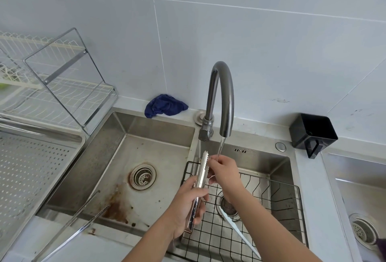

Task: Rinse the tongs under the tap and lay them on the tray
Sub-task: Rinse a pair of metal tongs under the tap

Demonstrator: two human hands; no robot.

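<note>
Shiny metal tongs (201,178) with toothed tips point up and away over the right sink basin. My left hand (189,207) grips their lower handle end. My right hand (224,173) pinches the tongs near the toothed tips, right under the water stream falling from the curved grey tap (221,96). The water lands on my right hand's fingers. The perforated metal tray (31,169) lies on the counter at the far left.
A black wire rack (277,203) sits in the right basin with a white utensil (240,232) on it. The left basin (146,157) is rust-stained; long thin tongs (71,228) lean over its front edge. A blue cloth (165,106), a black container (313,134) and a dish rack (62,86) stand behind.
</note>
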